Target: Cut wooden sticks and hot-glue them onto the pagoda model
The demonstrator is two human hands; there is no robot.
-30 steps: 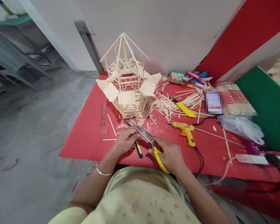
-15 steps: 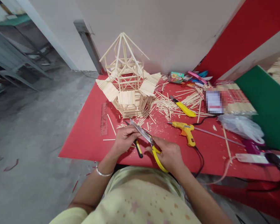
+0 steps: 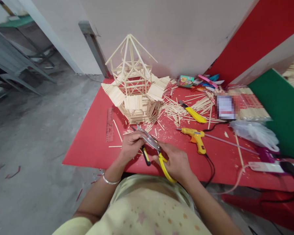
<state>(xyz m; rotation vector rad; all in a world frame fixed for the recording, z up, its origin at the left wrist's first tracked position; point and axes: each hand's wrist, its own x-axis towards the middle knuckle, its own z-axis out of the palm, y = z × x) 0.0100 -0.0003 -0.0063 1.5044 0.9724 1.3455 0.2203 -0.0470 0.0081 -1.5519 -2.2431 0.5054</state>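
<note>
My right hand (image 3: 177, 161) is closed around the yellow handles of a pair of scissors (image 3: 150, 141), whose metal blades point up and left. Fingers pinched, my left hand (image 3: 132, 143) is at the blades; whatever sits between its fingertips is too small or hidden to make out. Under the hands, on the red tabletop (image 3: 88, 143), lies a black-and-yellow craft knife (image 3: 145, 156). Just beyond stands a house-like model of thin wooden sticks (image 3: 133, 102), with an open pointed roof frame and slatted panels.
Loose sticks (image 3: 171, 112) and scraps spread right of the model, with a yellow cutter (image 3: 194, 114) on them. A glue gun (image 3: 196, 137) lies nearer, its cord trailing. A clear ruler (image 3: 109, 125) is at left; a plastic bag (image 3: 254, 133) and power strip (image 3: 267, 166) are at right.
The scissor blades, together a second ago, now look slightly apart. My hands have barely shifted; other things stay where they were.
</note>
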